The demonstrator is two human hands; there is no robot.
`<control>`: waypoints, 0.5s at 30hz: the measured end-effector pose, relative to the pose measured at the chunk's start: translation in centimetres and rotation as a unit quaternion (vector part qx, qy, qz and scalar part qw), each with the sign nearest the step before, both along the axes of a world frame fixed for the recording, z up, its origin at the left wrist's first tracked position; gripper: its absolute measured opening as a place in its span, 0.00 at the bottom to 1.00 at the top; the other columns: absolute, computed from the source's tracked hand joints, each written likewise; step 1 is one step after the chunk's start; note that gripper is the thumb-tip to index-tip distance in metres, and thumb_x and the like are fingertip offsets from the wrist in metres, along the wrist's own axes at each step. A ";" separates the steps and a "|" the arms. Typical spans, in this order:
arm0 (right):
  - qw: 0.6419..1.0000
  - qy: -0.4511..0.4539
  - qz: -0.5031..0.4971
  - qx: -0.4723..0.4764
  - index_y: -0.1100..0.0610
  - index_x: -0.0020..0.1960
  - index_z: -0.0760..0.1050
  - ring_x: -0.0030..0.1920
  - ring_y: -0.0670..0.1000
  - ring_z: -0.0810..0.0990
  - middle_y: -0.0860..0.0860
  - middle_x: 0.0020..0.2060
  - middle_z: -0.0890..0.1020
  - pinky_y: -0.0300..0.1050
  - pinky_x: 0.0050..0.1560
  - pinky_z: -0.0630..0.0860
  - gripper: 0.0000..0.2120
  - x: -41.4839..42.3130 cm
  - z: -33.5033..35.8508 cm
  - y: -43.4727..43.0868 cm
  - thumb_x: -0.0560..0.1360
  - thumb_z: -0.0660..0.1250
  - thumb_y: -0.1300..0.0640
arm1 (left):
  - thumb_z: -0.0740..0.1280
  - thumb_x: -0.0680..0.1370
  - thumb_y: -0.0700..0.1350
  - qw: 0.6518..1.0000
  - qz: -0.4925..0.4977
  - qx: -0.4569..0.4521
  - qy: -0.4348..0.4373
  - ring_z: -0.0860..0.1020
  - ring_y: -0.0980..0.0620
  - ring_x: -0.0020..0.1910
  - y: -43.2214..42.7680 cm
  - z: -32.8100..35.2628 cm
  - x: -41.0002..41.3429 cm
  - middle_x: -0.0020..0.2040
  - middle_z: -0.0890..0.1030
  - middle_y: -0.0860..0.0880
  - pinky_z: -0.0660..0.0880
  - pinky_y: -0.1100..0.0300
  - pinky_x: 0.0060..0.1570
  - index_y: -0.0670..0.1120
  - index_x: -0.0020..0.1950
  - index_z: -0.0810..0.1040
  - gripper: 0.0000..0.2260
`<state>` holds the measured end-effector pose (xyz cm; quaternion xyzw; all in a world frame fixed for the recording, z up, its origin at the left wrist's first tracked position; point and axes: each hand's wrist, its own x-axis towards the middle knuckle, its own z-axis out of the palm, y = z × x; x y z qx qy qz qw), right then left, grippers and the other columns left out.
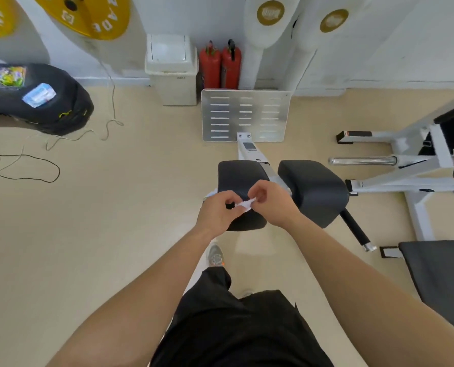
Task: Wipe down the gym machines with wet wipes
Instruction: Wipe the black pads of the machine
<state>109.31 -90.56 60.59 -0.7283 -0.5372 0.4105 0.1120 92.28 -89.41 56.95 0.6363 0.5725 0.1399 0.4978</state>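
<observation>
We see both hands meeting just above the left black pad (240, 173) of a white-framed gym machine. The left hand (216, 211) and the right hand (273, 205) each pinch one end of a small, bunched white wet wipe (244, 203) between curled fingers and thumb, so the wipe hangs between them, over the pad's near half. We cannot tell whether it touches the pad. A second black pad (313, 186) sits just to the right, and the machine's slotted metal footplate (247, 115) stands beyond, near the wall. Behind it are two red fire extinguishers (220, 67) and, beside them, a white bin (171, 70). Far left, a black bag (61, 107) lies on the beige floor – a pale blue packet (38, 95) rests on top of it.
</observation>
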 end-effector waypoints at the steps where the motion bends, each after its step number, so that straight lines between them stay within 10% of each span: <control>1: 1.000 -0.003 0.005 -0.006 0.49 0.52 0.78 0.47 0.47 0.79 0.45 0.45 0.80 0.33 0.44 0.74 0.09 0.1 -0.2 0.5 0.76 0.70 0.62 | 0.74 0.76 0.50 1.000 0.014 -0.010 -0.006 0.78 0.54 0.45 0.4 -0.2 -0.1 0.44 0.82 0.55 0.74 0.62 0.44 0.52 0.46 0.82 0.03; 15: 0.988 0.138 -0.056 -0.049 0.56 0.48 0.81 0.49 0.54 0.81 0.54 0.44 0.82 0.48 0.53 0.80 0.07 3.6 -1.6 4.2 0.80 0.65 0.57 | 0.71 0.77 0.39 0.987 0.137 -0.054 -0.062 0.78 0.50 0.48 3.2 0.7 1.3 0.47 0.79 0.52 0.78 0.62 0.47 0.50 0.50 0.78 0.07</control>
